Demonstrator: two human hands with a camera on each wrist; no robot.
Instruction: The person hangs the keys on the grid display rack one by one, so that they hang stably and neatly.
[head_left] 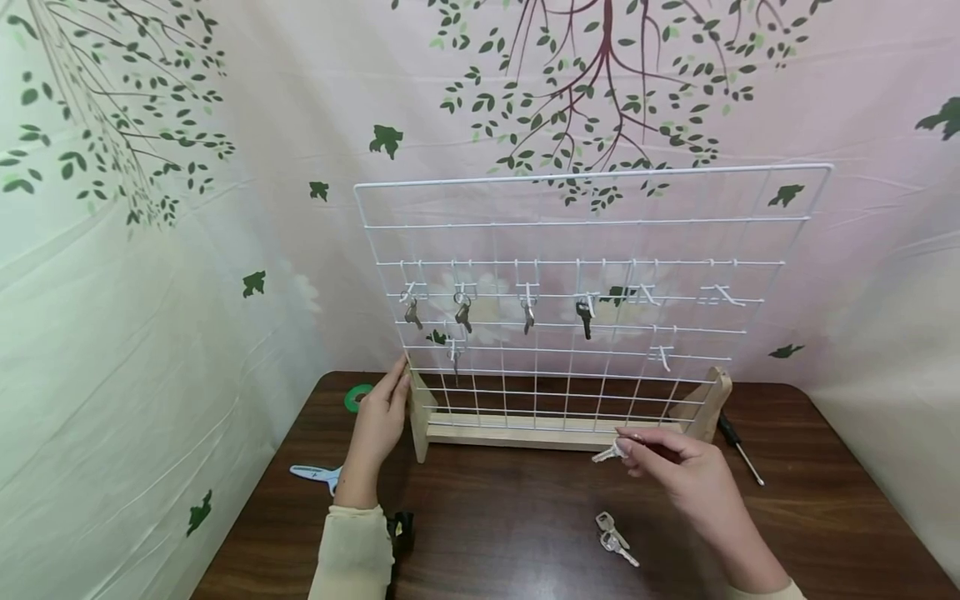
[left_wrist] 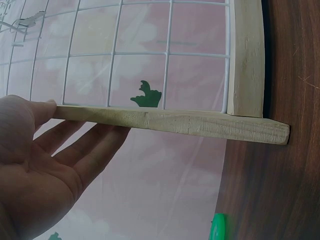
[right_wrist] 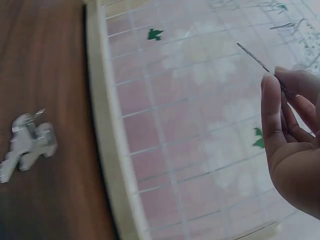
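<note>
The left hand [head_left: 380, 421], fingers straight, rested against the white wire grid rack's [head_left: 585, 275] wooden end post [head_left: 417, 417]. The right hand [head_left: 675, 467] pinched a small silver key [head_left: 609, 454] above the dark wooden surface [head_left: 510, 517].

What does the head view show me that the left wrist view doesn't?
Only the head view shows the right hand pinching a key, two loose keys on the table, hung keys, scissors and a screwdriver. Only the left wrist view shows the fingers lying straight behind the wooden foot. Both show the left hand, wire grid and green tape.
</note>
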